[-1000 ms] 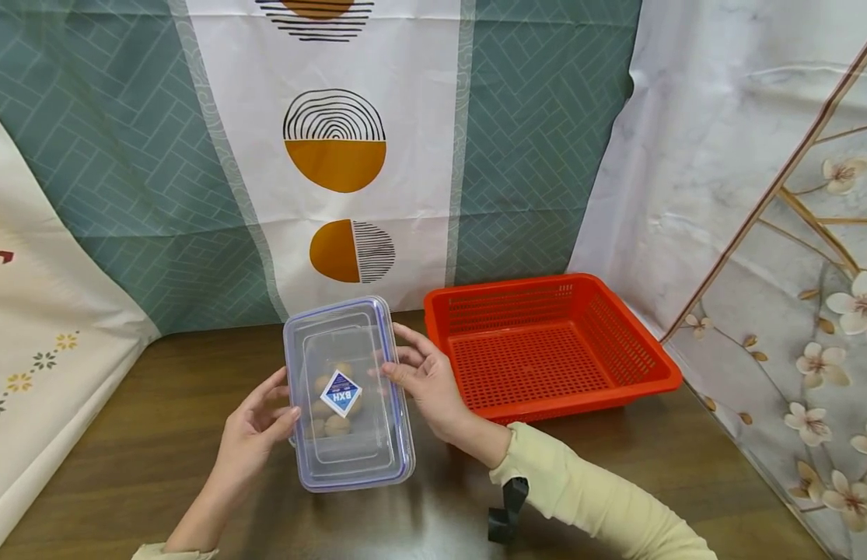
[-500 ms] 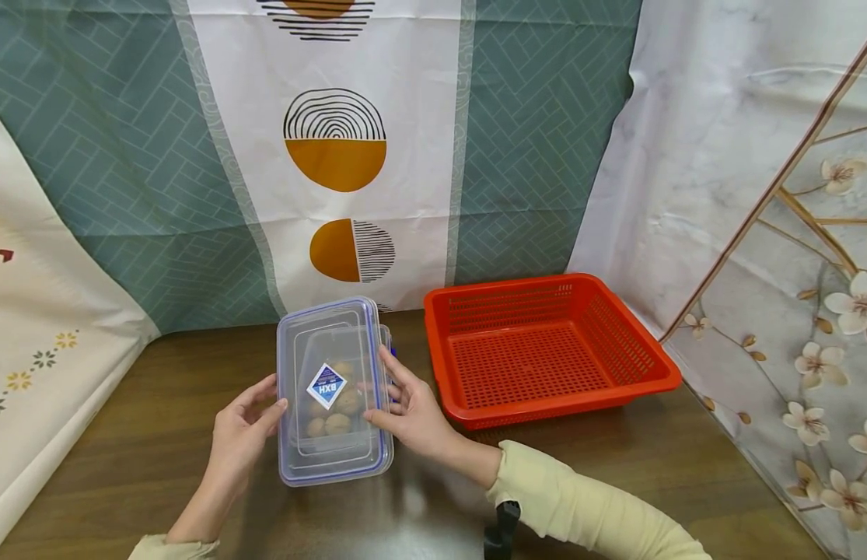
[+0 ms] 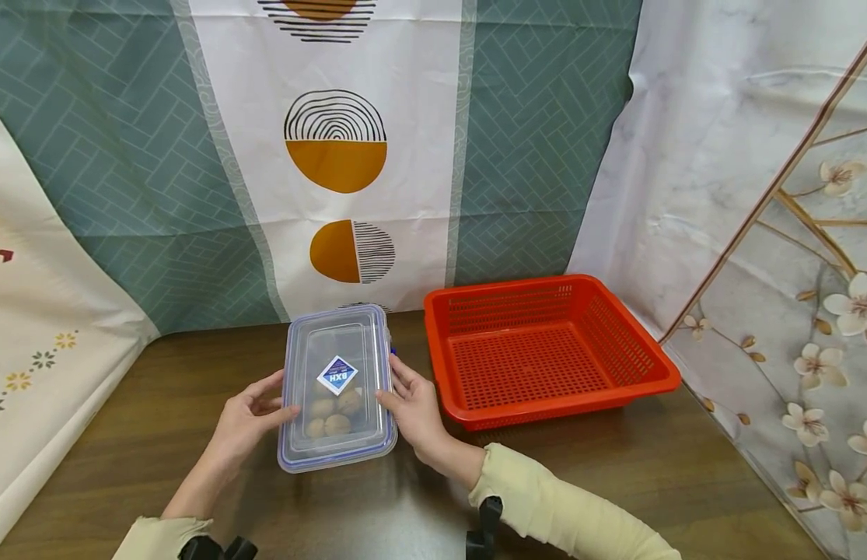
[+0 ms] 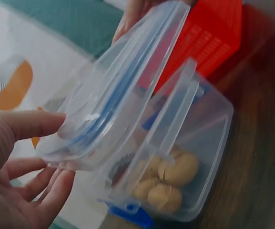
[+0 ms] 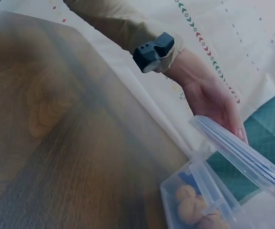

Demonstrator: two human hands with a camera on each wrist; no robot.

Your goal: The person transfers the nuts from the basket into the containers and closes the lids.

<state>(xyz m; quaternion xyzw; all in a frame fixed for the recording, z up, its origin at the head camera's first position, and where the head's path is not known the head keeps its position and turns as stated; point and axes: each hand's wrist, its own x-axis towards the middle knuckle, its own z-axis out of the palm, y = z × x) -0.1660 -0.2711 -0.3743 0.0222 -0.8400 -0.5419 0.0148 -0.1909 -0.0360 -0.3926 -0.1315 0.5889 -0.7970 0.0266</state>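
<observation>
A clear plastic lid (image 3: 356, 342) with a blue seal and a blue-and-white sticker (image 3: 337, 375) hangs tilted over a clear food container (image 4: 213, 129). My left hand (image 3: 246, 420) pinches the lid's left edge between thumb and fingers. On the opposite edge, my right hand (image 3: 417, 408) holds the lid the same way. Several walnuts (image 4: 178, 169) lie in the container, seen through the lid in the head view. A blue clip (image 4: 132, 217) stands out from the container's side. In the left wrist view a gap shows between the lid and the container's rim.
A red perforated basket (image 3: 545, 416) stands on the wooden table (image 3: 636, 482), right of the container. Patterned cloths hang behind (image 3: 531, 140) and along both sides. Each wrist wears a black camera (image 3: 484, 521).
Both hands have brought the lid lower and flatter over the container. It first moved left, then slightly back right. The container and the basket have stayed in place.
</observation>
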